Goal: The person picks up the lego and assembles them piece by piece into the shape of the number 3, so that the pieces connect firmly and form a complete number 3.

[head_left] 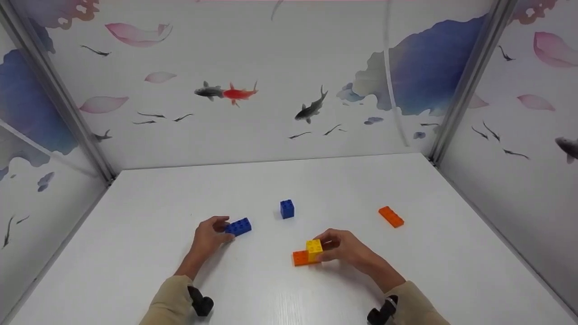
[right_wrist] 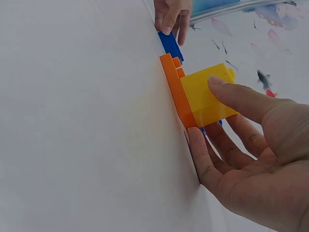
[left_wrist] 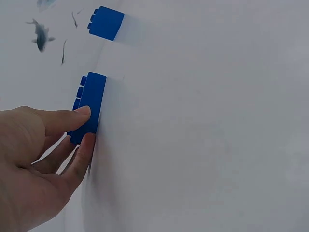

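My left hand (head_left: pixel 208 237) pinches the near end of the long blue brick (head_left: pixel 238 226), thumb and forefinger curled onto it while it lies flat on the white surface (head_left: pixel 135 216). My right hand (head_left: pixel 347 249) pinches the yellow brick (head_left: pixel 314 247), which sits on the flat orange brick (head_left: pixel 300 257); in the right wrist view my thumb (right_wrist: pixel 231 94) presses its face and a finger lies along the surface beside the orange base.

The risks, as I judge them: my hold on the blue brick covers only one end, so it could swivel or slip if lifted fast. The yellow brick may not be fully seated, and a sideways push could skid the orange base across the smooth surface, since nothing pins it.

A small blue cube (head_left: pixel 286 209) and a second orange brick (head_left: pixel 391 216) lie well apart from both hands. I cannot tell how deep the yellow studs engage. A sliver of blue peeks from behind the yellow brick in the right wrist view, and I cannot make out what it is.
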A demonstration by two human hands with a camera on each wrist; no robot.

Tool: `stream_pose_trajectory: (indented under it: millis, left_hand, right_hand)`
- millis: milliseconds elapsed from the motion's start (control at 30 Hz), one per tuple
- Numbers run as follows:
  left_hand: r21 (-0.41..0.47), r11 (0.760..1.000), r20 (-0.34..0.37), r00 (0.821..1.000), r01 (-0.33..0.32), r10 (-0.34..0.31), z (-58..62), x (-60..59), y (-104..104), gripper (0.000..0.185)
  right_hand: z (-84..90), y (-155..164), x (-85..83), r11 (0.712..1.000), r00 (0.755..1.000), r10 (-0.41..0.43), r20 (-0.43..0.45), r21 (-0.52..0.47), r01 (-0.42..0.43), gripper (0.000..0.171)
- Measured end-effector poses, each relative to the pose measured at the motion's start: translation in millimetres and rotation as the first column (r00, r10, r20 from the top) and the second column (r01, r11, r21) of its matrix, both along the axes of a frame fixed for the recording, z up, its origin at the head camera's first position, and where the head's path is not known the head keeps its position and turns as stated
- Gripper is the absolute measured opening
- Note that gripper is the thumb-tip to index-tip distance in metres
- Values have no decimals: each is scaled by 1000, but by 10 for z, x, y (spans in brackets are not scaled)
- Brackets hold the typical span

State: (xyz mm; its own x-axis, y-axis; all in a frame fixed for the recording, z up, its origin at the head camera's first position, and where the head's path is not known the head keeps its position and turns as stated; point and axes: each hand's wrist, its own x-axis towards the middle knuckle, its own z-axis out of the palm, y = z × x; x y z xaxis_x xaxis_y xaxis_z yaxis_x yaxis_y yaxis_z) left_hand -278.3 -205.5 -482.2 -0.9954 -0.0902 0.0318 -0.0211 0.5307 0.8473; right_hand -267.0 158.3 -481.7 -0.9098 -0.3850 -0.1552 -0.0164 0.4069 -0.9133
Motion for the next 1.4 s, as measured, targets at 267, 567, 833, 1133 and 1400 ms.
stream_pose_trajectory:
  millis: [267,567,833,1133,1400]
  left_hand:
    - [120,993,17,1000,-10,8,56,0,67,53]
    - [208,978,-35,999,14,-7,103,31,199,52]
    - [240,970,-111,994,45,-19,155,68,291,45]
    - [276,952,-207,976,130,-73,419,121,484,40]
    - [338,919,-229,965,200,-126,462,161,677,44]
  right_hand:
    - [17,-6,23,1000,1000,-12,12,6,12,37]
    - [40,-12,28,1000,1000,-14,10,4,14,35]
    - [37,-16,7,1000,1000,-8,16,-1,8,34]
    - [36,-11,8,1000,1000,-11,12,12,11,35]
    - [38,-18,5,1000,1000,-20,18,24,19,35]
